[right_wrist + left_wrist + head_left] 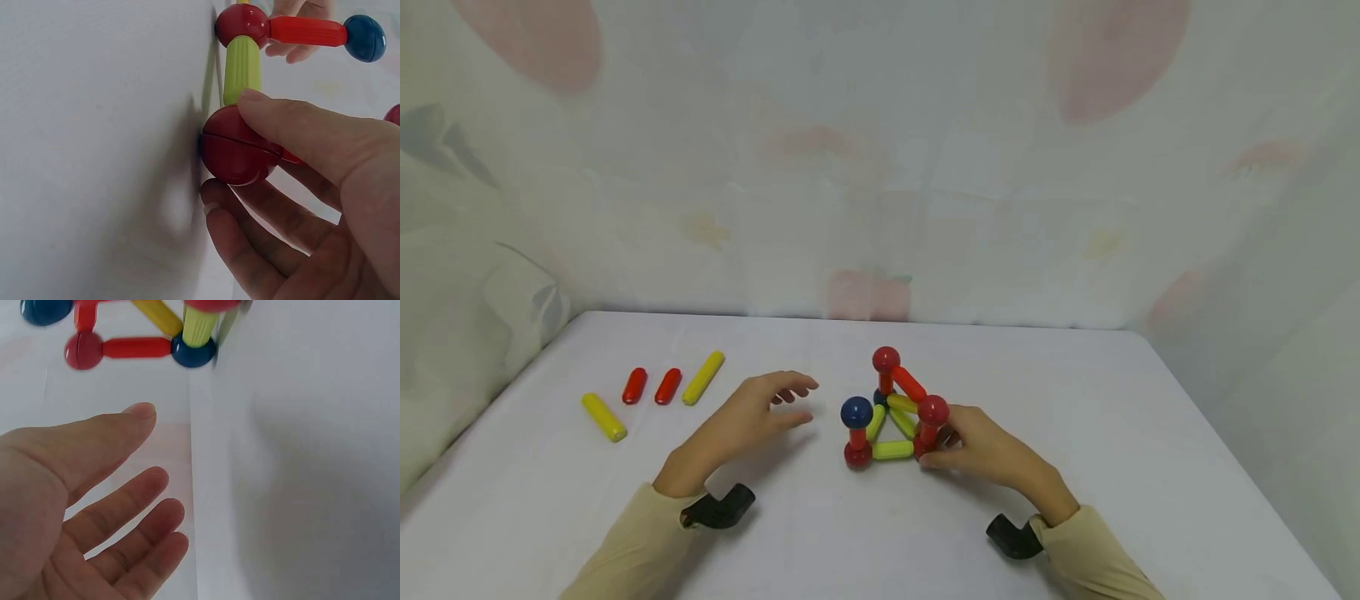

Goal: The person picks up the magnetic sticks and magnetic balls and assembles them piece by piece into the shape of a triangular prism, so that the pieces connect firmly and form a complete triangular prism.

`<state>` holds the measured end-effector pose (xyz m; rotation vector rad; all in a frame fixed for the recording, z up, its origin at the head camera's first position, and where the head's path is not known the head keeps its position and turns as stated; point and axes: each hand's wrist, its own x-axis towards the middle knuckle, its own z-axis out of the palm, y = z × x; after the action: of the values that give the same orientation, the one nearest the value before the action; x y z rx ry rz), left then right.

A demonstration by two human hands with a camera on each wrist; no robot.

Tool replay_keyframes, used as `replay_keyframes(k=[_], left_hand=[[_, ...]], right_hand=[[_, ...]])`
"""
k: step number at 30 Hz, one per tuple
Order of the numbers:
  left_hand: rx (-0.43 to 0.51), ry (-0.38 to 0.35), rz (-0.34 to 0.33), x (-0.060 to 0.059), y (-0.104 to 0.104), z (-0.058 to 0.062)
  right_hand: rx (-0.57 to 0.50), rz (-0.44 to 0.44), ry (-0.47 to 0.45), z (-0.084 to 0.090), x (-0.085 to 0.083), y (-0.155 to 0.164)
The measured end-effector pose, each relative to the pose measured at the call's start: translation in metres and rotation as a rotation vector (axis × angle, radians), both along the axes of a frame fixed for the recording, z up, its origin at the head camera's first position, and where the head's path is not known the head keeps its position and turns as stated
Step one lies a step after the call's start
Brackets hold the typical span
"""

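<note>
A structure of balls and sticks (895, 412) stands mid-table: red and blue balls joined by red and yellow-green sticks. My right hand (934, 447) pinches its near right bottom red ball (237, 150) between thumb and fingers; a yellow-green stick (242, 69) runs from that ball to another red ball (242, 22). My left hand (796, 402) hovers just left of the structure, fingers spread and relaxed, holding nothing. In the left wrist view the open palm (62, 506) faces a red ball (83, 350), a red stick (136, 347) and a blue ball (194, 351).
Several loose sticks lie at the left of the white table (1075, 392): a yellow one (603, 417), two red ones (634, 385) (667, 386) and another yellow one (703, 377). A pale patterned curtain (880, 167) hangs behind and at both sides.
</note>
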<state>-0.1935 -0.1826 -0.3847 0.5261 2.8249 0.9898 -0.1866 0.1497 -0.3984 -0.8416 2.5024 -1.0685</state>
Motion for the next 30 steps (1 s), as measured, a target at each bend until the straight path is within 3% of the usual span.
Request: replay_keyframes(k=[13,30], left_hand=[[-0.004,0.048,0.108,-0.007,-0.022,0.0],[0.0,0.14,0.217,-0.013,-0.071,0.0]], right_hand=[[-0.025,0.023,-0.011,-0.002,0.001,0.002],[-0.013,0.009,-0.016,-0.001,0.003,0.001]])
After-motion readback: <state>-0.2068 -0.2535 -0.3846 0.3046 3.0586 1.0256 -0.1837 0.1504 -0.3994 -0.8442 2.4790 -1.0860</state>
